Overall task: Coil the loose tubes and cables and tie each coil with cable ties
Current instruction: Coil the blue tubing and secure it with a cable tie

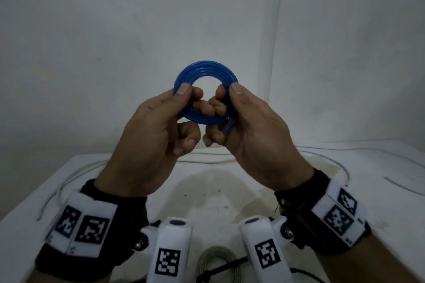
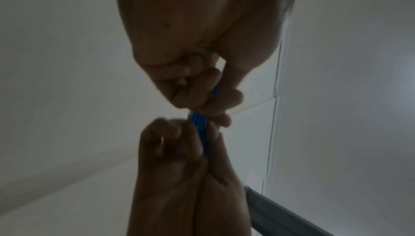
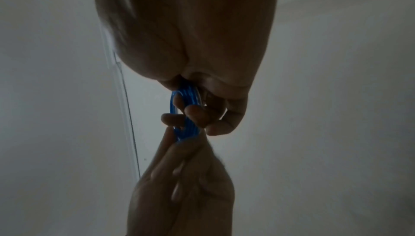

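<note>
While both hands are raised in front of the pale wall, they hold between them one blue tube coil (image 1: 206, 73), wound into a ring of several turns and well above the white table (image 1: 230, 181). The left hand (image 1: 151, 142) pinches the coil's left side, thumb on the near face and curled fingers (image 1: 199, 104) reaching through the ring from behind; the right hand (image 1: 255, 135) pinches the right side in the same way, its thumb pressed flat on the turns. One short free end of the blue tube (image 1: 228, 127) sticks out at the lower right of the ring, beside the right palm. Seen from the left wrist, the coil (image 2: 197, 119) shows edge-on as a narrow band of parallel blue strands clamped between the two sets of fingers; seen from the right wrist, the coil (image 3: 186, 113) shows as a thin blue loop with fingertips hooked through it. On the table lie two loose lengths that can be counted: one pale tube (image 1: 69, 181) curving along the left and far edge, and one darker thin cable (image 1: 400, 187) at the right. One grey coil (image 1: 217, 259) already wound lies at the near edge, with a black cable tie (image 1: 220, 267) across it. Each wrist wears a black band with white marker blocks.
</note>
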Demonstrator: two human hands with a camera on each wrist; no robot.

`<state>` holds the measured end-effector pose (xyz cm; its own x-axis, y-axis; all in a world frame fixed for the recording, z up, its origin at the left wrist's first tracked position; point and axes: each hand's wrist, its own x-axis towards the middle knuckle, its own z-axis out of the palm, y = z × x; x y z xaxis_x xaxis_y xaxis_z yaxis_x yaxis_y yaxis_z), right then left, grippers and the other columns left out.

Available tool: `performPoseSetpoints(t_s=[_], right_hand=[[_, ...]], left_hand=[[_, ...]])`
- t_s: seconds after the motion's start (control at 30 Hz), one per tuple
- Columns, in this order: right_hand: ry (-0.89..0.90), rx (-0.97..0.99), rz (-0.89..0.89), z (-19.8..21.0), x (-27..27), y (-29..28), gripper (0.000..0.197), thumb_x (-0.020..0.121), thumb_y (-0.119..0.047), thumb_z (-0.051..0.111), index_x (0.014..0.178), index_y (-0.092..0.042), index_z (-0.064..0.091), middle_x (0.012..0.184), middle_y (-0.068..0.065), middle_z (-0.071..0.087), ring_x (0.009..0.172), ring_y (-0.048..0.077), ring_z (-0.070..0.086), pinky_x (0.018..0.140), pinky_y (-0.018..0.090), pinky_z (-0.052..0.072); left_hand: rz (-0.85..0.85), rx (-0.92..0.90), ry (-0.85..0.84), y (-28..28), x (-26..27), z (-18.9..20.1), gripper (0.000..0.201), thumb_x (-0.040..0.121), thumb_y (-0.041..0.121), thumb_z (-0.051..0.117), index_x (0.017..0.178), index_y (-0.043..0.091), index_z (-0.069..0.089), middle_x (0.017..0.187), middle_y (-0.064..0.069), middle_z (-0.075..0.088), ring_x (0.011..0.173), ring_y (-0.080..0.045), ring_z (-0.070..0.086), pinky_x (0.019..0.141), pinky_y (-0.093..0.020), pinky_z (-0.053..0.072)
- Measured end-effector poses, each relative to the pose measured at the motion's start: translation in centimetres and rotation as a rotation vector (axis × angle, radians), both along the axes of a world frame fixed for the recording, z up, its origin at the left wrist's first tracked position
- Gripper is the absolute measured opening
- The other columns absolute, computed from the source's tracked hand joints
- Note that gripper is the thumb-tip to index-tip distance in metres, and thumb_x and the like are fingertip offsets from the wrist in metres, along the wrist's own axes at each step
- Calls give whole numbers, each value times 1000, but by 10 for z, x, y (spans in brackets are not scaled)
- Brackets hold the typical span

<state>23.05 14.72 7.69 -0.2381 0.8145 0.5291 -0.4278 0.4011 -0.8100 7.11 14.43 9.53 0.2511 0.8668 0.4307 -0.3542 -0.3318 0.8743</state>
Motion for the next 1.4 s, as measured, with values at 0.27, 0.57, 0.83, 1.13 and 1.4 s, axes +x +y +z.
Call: performPoseSetpoints(t_s=[0.27,0.57,0.83,1.13,1.4], right_hand=[[-122,17,-30,7,9,-3,36,111,-32,33,110,-7,59,84,1,54,61,20,49,66,38,49],[-226,24,-68,6,13,0,34,110,-32,35,104,-7,57,81,3,53,63,20,44,64,36,45],[-47,-3,6,1,4,-5,38,112,-30,29,117,-7,59,93,8,55,69,25,54,67,39,51],[71,-97,-38,-16,28,-47,34,109,-33,33,114,-9,58,103,10,59,77,25,53,68,37,49],[36,-181,-217,-45,73,-103,40,104,-36,40,112,-2,60,104,18,56,92,35,48,67,40,50]], left_hand=[[74,102,94,2,-7,1,25,92,30,51,94,9,65,79,-3,66,39,-8,30,39,-16,27],[57,101,232,3,-14,3,28,90,32,52,91,8,66,81,-8,71,38,-11,30,39,-18,25],[-19,8,1,-1,-2,1,26,99,31,44,94,14,63,78,2,65,41,-5,31,43,-18,25],[-106,15,-50,-24,39,-15,25,103,28,42,97,12,60,80,1,64,44,-8,36,45,-21,41],[-204,-124,-97,-68,91,-43,26,98,30,45,99,9,61,76,-2,62,44,-9,40,43,-19,42]])
